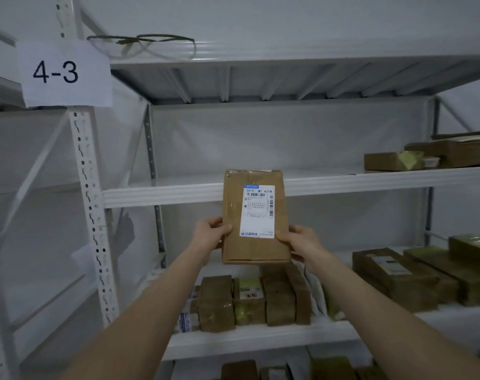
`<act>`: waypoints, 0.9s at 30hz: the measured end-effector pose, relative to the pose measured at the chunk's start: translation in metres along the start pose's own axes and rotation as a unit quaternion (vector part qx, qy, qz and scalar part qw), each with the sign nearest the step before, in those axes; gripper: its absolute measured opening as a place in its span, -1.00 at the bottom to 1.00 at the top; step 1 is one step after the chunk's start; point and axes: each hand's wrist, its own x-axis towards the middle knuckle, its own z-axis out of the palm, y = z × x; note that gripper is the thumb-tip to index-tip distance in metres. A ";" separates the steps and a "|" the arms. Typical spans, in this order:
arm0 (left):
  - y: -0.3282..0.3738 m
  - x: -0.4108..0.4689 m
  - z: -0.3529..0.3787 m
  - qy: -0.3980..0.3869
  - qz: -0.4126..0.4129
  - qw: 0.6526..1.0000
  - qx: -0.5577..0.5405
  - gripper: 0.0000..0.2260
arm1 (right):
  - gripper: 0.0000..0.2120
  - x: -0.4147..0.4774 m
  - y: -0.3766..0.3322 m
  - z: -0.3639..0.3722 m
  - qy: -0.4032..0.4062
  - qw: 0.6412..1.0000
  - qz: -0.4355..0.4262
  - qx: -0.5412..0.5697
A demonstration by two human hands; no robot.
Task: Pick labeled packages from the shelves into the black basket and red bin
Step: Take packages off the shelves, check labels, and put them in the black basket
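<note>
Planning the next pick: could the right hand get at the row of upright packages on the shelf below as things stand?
Probably not yet: the right hand and left hand both grip the labeled package. The upright packages stand unobstructed just below, so the way looks free once one hand lets go.

The label's [257, 212] small print is too blurred to read, and boxes [458, 152] at right run off frame.

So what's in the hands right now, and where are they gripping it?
A labeled brown package, held upright by both hands: left hand on its lower left edge, right hand on its lower right edge.
</note>
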 end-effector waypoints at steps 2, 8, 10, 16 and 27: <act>-0.007 -0.012 0.010 -0.018 -0.005 1.000 0.005 -0.61 | -0.53 -0.009 0.013 -0.013 -0.003 1.000 0.011 0.004; -0.022 -0.029 0.028 -0.042 -0.021 0.998 0.038 -0.60 | -0.56 -0.028 0.035 -0.034 -0.004 0.999 0.037 0.035; -0.019 -0.030 0.030 -0.051 -0.002 0.998 0.035 -0.60 | -0.58 -0.031 0.036 -0.040 0.004 0.999 0.025 0.047; 0.024 -0.018 0.032 -0.096 0.053 0.993 0.042 -0.54 | -0.61 -0.024 -0.025 -0.052 0.056 0.992 -0.063 0.098; 0.113 0.054 0.032 0.051 0.027 0.998 -0.028 -0.86 | -0.21 0.006 -0.104 -0.019 0.186 0.826 -0.281 -0.452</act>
